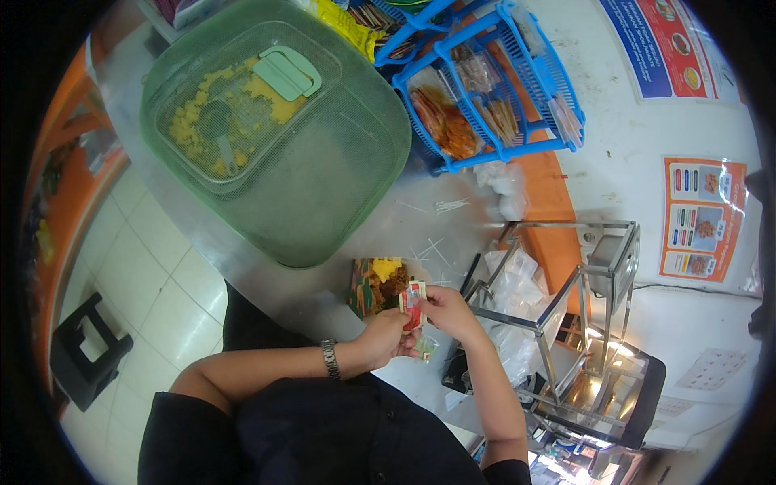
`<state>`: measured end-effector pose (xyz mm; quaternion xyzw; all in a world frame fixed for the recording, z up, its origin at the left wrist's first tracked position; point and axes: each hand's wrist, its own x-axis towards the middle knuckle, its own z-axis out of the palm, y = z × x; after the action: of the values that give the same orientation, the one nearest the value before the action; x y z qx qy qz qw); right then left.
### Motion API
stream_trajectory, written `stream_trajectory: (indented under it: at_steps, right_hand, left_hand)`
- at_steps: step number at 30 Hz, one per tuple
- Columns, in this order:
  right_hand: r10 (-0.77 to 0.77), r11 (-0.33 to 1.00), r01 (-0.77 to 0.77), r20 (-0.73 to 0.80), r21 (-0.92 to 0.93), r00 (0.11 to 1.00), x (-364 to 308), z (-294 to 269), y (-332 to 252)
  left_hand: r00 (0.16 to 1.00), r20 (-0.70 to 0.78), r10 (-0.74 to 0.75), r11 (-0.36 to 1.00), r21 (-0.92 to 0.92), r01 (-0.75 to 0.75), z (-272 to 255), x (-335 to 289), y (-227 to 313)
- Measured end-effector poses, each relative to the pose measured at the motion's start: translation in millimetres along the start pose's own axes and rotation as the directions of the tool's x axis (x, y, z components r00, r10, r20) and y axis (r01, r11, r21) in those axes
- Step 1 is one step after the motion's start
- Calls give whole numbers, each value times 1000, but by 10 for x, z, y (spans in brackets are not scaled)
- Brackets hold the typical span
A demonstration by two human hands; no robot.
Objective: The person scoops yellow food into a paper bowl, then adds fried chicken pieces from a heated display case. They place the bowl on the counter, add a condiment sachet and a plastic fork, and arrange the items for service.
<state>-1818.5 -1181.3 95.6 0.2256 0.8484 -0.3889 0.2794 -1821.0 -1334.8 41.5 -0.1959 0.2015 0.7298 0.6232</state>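
A: What are the two hands gripping?

B: The left hand [380, 338] and the right hand [444, 311] are meeting over the edge of the steel worktop [267, 267]. Both are pinching a small red-and-white sachet [412, 304], fingers closed on it; the left grip is taking its lower edge, the right its upper side. How tightly each is closing is hard to make out, since the fingertips are overlapping.

A: And what is lying just beyond the sachet?

B: An open food parcel on patterned paper [376, 287] is sitting directly above the left grip, touching the sachet's edge in this view. Yellow rice and a dark portion are showing; the rest is blurring together.

A: Anything below the grips?

B: A small clear wrapper [426, 347] is peeking out under the fingers, partly hidden.

A: Farther off?

B: A green mesh cover [323, 162] is standing well above the left grip, veiling a tray of yellow food. A blue basket [517, 121] of packets is lying up and to the right. A steel rack [582, 307] is standing just right of the right grip, its lower part cut off.
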Motion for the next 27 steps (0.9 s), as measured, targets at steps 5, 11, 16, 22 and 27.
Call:
stream_trajectory:
  at_steps: [5,11,16,22,27]
  right_hand:
    - [86,996,-83,140,-24,986,49,-24,-166]
    - [191,981,-183,127,-69,973,137,28,-215]
    - [106,982,-99,37,-164,994,167,135,-74]
    - [96,995,-95,22,-35,995,195,158,-40]
    - [219,964,-234,124,129,968,149,87,-71]
  left_hand:
    - [999,-33,-42,999,-32,41,6,24,-25]
    - [993,-118,18,998,56,-11,68,25,-56]
    - [987,-123,103,981,174,-81,76,33,-86]
    - [992,-120,32,997,76,-23,73,38,-60]
    - [996,-69,-50,990,-137,40,67,29,28]
